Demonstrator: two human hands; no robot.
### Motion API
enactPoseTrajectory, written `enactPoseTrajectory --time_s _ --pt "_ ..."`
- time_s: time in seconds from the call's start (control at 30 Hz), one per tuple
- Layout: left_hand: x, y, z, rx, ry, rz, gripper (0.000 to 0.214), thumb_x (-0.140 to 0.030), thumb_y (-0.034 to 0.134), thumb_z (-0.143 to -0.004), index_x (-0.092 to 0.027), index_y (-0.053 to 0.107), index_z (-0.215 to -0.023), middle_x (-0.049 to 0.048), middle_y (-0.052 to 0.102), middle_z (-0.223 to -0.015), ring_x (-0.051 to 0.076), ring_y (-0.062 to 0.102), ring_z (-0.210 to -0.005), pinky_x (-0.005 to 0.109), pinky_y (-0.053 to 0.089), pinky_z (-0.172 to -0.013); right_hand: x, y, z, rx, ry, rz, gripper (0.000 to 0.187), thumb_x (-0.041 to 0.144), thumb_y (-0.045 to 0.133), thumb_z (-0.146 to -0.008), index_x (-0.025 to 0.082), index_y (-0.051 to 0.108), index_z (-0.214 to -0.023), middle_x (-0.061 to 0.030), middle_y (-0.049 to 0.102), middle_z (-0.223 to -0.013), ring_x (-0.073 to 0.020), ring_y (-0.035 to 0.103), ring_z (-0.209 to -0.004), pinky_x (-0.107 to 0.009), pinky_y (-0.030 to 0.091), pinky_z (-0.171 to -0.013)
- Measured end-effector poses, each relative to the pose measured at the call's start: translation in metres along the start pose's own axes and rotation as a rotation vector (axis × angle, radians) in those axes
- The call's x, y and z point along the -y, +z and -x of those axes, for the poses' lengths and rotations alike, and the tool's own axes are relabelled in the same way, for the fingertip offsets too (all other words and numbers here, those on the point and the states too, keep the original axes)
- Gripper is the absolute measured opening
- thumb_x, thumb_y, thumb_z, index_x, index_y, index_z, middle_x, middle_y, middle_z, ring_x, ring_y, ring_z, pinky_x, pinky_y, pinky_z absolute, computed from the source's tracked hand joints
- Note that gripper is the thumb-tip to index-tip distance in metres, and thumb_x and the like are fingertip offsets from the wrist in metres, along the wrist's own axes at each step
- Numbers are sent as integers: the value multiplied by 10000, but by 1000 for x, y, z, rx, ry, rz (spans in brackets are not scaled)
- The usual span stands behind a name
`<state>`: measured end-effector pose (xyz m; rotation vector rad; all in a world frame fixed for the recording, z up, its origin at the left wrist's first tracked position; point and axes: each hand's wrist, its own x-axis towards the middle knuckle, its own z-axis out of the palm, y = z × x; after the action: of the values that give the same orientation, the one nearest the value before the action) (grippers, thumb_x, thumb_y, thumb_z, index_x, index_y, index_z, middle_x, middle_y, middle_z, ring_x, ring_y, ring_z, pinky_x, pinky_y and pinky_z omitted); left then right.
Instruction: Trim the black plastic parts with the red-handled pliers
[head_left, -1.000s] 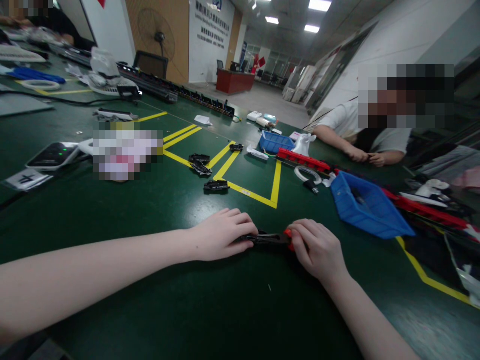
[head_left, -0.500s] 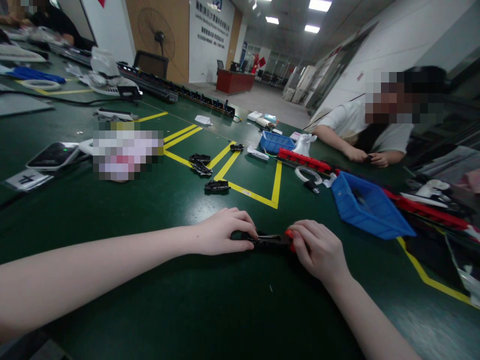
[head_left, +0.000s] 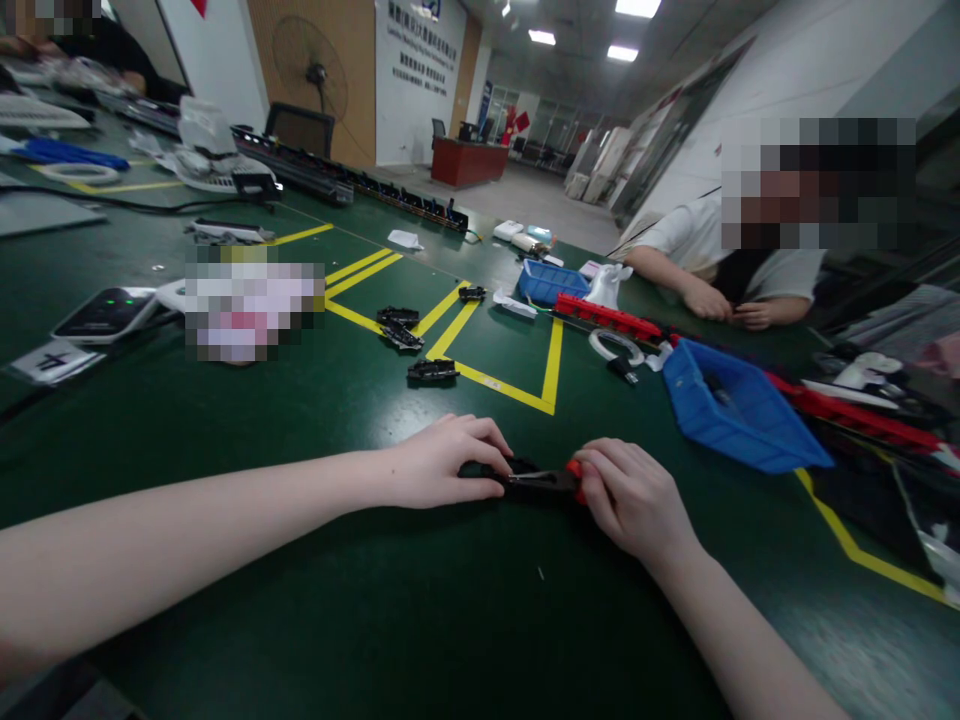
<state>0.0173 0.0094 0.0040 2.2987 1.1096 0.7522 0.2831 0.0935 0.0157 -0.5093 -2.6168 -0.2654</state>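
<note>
Low over the green table, my left hand [head_left: 442,462] pinches a small black plastic part [head_left: 474,470] between thumb and fingers. Just right of it, my right hand [head_left: 634,492] is closed around the red handles of a pair of pliers [head_left: 553,481]. The dark jaws point left and meet the black part near my left fingertips. Exactly what the jaw tips grip is too small and dark to make out. Beyond my hands lie several similar black parts, one [head_left: 433,371] closest to my left hand.
Yellow tape [head_left: 552,370] marks the green table [head_left: 360,620]. At right stand a blue bin [head_left: 750,425] and a long red strip [head_left: 870,415]; a smaller blue basket [head_left: 553,284] is farther back. A white device [head_left: 105,314] lies left. Another person [head_left: 765,270] sits across at right.
Both hands stay in nearly the same place, with the pliers still against the black part. The view has shifted very slightly. The person across has moved their hands a little closer together.
</note>
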Motion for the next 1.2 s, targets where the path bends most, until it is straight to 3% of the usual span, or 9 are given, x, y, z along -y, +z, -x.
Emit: enactPoseTrajectory --time_s 0.33,0.77,1.2 --pt "-5 1 1 -25 -47 -42 152 -281 622 -910 -206 680 -1029 42 609 -1167 207 596 -1071 372 419 -924 10 0 -2 56 82 15 265 212 404 -958 147 630 -836 -86 640 -834 -179 563 -746 -320 412 -680" --pt "-6 1 -1 -36 -87 -45 180 -323 652 -884 -204 693 -1011 49 610 -1108 203 610 -992 370 451 -883 7 0 -5 254 146 8 416 494 343 -981 180 569 -827 -86 605 -811 -203 528 -713 -342 364 -679" --pt "-1 1 0 -27 -67 -47 191 -333 664 -886 -208 698 -1027 55 609 -1101 204 601 -992 346 446 -852 16 -1 -8 254 158 10 395 579 515 -887 193 556 -816 -70 602 -798 -201 541 -699 -328 365 -645"
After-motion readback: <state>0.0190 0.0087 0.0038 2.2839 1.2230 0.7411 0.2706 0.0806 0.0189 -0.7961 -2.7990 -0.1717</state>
